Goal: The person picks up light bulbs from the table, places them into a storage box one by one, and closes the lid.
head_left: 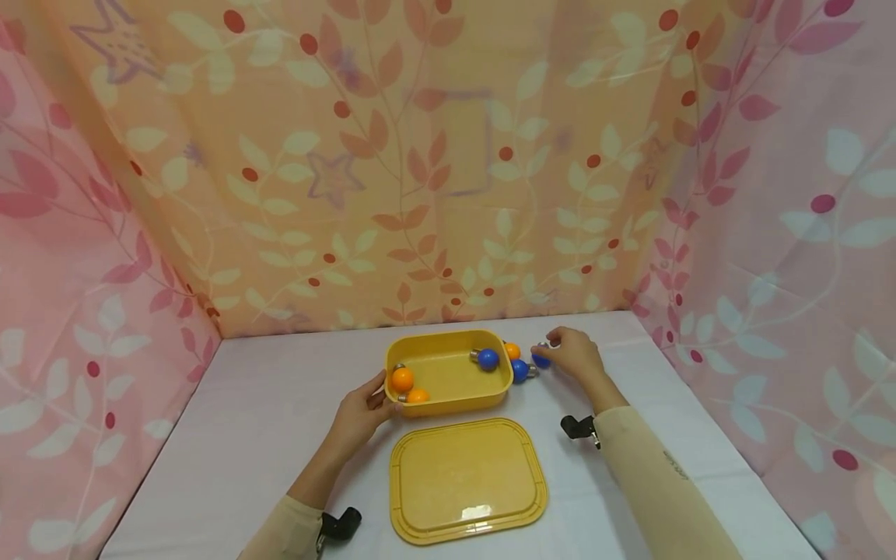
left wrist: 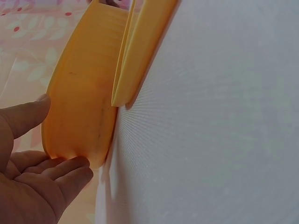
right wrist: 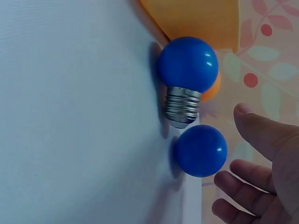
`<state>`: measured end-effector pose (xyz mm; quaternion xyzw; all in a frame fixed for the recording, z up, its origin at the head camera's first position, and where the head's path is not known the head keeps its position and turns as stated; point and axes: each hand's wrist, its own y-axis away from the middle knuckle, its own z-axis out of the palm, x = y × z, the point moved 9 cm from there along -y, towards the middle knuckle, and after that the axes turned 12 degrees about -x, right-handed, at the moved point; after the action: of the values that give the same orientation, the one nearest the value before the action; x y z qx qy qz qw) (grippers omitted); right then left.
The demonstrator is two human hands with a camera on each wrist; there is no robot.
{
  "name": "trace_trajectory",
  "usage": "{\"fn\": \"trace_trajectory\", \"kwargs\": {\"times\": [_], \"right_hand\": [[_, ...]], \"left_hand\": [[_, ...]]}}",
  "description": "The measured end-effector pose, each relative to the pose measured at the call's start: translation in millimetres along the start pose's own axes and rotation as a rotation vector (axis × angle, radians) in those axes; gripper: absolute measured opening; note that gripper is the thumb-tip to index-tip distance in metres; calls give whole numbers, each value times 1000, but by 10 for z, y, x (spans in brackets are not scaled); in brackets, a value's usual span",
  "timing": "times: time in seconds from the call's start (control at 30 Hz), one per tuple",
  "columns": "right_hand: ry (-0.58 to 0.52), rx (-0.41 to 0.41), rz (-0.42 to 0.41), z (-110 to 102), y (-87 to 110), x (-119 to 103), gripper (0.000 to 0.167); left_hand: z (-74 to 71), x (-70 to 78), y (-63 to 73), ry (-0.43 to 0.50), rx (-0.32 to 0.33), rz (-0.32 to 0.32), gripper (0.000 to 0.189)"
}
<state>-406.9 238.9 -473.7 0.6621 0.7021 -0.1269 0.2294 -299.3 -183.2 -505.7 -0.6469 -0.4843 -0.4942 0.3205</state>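
Observation:
A yellow box (head_left: 448, 405) holds a blue light bulb (head_left: 488, 358) at its right and two orange bulbs at its left, one orange bulb (head_left: 402, 379) behind the other orange bulb (head_left: 418, 397). My left hand (head_left: 360, 412) holds the box's front left corner, thumb at the front, fingers against the end wall (left wrist: 79, 126). Right of the box, a blue bulb (right wrist: 202, 150) lies on the table with my right hand (head_left: 575, 358) spread around it. In the right wrist view the thumb is apart from it and a fingertip is right at its edge.
Between that bulb and the box lie another blue bulb (right wrist: 188, 64), its screw base towards my right hand, and an orange bulb (head_left: 512, 351) behind it. The yellow lid (head_left: 467, 482) lies flat in front of the box. Patterned cloth (head_left: 420, 155) walls surround the white table (head_left: 266, 420).

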Motion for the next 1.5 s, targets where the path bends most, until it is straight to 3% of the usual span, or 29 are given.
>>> {"fn": "trace_trajectory", "kwargs": {"times": [0.23,0.5,0.9,1.17,1.5], "right_hand": [[-53,29,38,91,48,82,63],[-107,32,76,203,90,179,62],[-182,64,101,223,122,195,58],[-252,53,57,162,68,211,51],[-235,2,-80,-141,-21,3,51]], "left_hand": [[-11,14,2,9,3,-19,85],[-4,16,-3,0,-1,1,85],[-8,-1,-1,6,4,3,85],[-7,13,0,-1,-1,4,85],[-14,2,-10,-32,14,-5,84]]}}
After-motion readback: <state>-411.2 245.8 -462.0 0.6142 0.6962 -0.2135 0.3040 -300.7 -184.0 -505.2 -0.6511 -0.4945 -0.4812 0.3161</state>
